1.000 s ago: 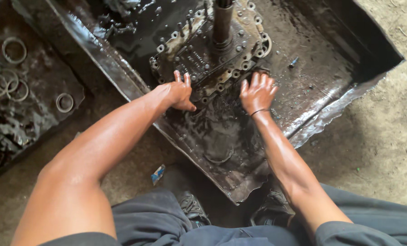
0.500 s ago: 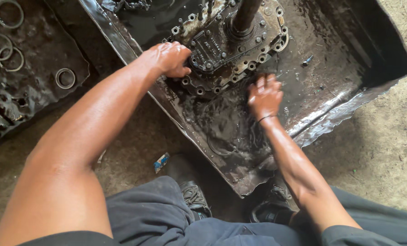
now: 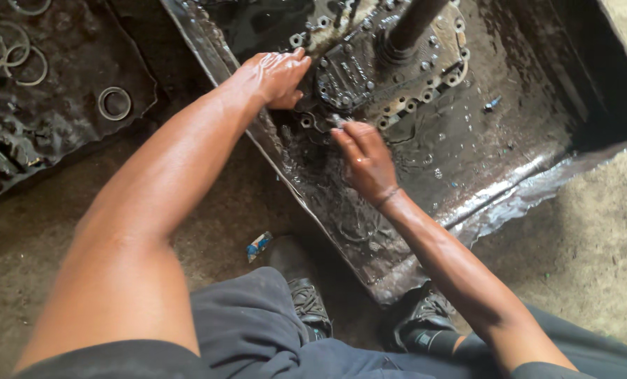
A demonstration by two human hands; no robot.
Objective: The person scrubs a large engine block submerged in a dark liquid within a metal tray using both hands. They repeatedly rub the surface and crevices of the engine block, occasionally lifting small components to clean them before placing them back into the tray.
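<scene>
Work: we're hunched over an oily metal tray (image 3: 538, 179) on the floor, w/ a greasy housing plate (image 3: 370, 70) lying in it, a dark shaft (image 3: 412, 24) rising from its middle.
Left hand: our left hand (image 3: 275, 74) lies flat, fingers loosely together, on the plate's near-left edge, steadying it.
Right hand: our right hand (image 3: 366, 158) has fingertips pinched on a small metal bit (image 3: 336, 121), prob. a bolt or socket, right at the plate's near rim; can't tell which.
Progress: we judge it partway. Many bolt holes round the rim show empty, some bolts seem seated near the shaft; exact count too blurry. Plate sits on its base, not lifted off.
Tray contents: black oil film, droplets, a few loose small bits (image 3: 492, 104) right of the plate.
Second tray: far left, another dirty tray (image 3: 68, 133) holds several metal rings (image 3: 113, 103) and dark clumped parts.
Floor: dusty, w/ a small blue scrap (image 3: 259, 245) just beside our shoe (image 3: 303, 295).
</scene>
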